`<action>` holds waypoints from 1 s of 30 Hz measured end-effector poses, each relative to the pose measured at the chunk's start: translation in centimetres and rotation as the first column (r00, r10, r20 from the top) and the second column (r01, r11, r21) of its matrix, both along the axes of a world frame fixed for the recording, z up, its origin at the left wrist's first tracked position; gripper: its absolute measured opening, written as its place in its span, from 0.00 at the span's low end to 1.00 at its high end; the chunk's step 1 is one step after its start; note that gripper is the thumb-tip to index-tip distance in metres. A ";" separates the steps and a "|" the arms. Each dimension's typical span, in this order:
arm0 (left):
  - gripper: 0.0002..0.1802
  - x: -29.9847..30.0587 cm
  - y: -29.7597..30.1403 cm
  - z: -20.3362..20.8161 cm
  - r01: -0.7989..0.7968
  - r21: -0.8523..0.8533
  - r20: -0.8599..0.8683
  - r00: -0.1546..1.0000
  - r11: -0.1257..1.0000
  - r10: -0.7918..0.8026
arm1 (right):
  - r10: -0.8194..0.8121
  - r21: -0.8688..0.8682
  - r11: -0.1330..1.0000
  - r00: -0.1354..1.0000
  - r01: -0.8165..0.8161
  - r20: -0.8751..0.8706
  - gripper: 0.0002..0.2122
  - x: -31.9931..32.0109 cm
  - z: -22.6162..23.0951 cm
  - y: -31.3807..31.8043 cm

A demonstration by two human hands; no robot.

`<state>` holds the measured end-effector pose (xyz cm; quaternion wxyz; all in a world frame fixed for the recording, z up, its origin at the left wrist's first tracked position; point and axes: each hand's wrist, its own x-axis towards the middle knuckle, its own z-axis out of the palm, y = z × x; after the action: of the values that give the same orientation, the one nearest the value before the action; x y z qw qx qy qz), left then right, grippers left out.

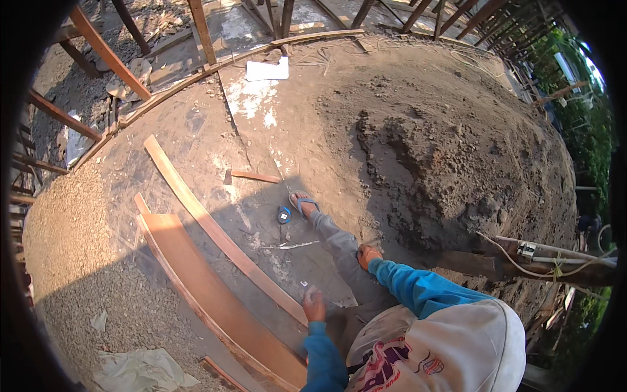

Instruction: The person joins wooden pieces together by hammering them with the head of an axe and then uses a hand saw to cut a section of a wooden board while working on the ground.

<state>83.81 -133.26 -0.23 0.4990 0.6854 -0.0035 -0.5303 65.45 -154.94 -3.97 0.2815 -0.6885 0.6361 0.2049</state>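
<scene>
Narrow plank (pixel 209 225): on the floor (pixel 268 150), just left of the left hand (pixel 314 304)
Long axis: slants toward the floor's far left edge
Nearer hand: left; right hand (pixel 368 255) rests on the trouser leg (pixel 339 245)
Fingers: apart or together, cannot tell

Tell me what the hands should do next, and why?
Maybe reach the left hand to the long narrow plank: it is the board nearest that hand and lies on the ground just beside it. The right hand could stay at the grey trouser leg, where it is now.
</scene>
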 end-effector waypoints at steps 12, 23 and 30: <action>0.38 -1.0 -28.6 1.2 -0.073 0.037 0.426 0.903 0.997 0.050 | 0.704 0.007 0.696 0.684 -0.718 0.190 0.12 32.0 -20.3 -27.4; 0.41 -3.2 -32.6 -3.5 -0.410 -0.091 -0.046 0.912 0.907 0.408 | 0.739 -0.155 0.662 0.674 -0.733 -0.031 0.29 41.5 -40.0 -26.8; 0.42 0.4 -32.1 -1.5 -0.401 -0.140 0.214 0.880 0.905 0.424 | 0.680 -0.036 0.733 0.729 -0.680 0.082 0.24 41.5 -40.1 -29.3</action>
<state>84.24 -165.32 -1.73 0.6273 0.7055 0.0581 -0.3246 106.94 -184.26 -44.08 0.2140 -0.8823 0.3275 0.2615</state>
